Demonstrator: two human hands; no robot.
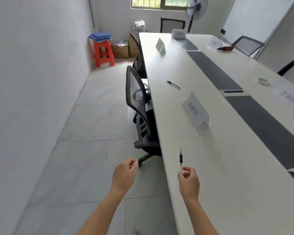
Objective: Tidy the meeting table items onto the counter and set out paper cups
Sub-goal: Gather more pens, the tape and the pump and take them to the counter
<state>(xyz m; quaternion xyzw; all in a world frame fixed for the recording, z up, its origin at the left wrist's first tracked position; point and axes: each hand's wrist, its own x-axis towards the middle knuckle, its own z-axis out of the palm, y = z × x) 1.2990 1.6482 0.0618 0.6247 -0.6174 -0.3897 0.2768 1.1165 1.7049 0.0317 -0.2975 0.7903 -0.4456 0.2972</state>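
Observation:
My right hand point(189, 180) pinches a clear pen with a black grip point(181, 158), held upright above the near edge of the long white meeting table point(227, 167). My left hand point(125, 173) hangs over the floor left of the table, fingers loosely curled and holding nothing. A second black pen point(173, 84) lies further along the table. An acrylic name card point(195, 110) stands just beyond my right hand, and another name card point(160, 45) stands further down. A red marker point(226, 48) lies at the far right side.
A black mesh office chair point(139, 109) is tucked against the table's left edge. A grey strip with a cable box point(232, 91) runs down the table's middle. A tape roll point(263, 81), a red stool point(103, 53) with blue folders, cardboard boxes and a fan point(194, 10) stand beyond.

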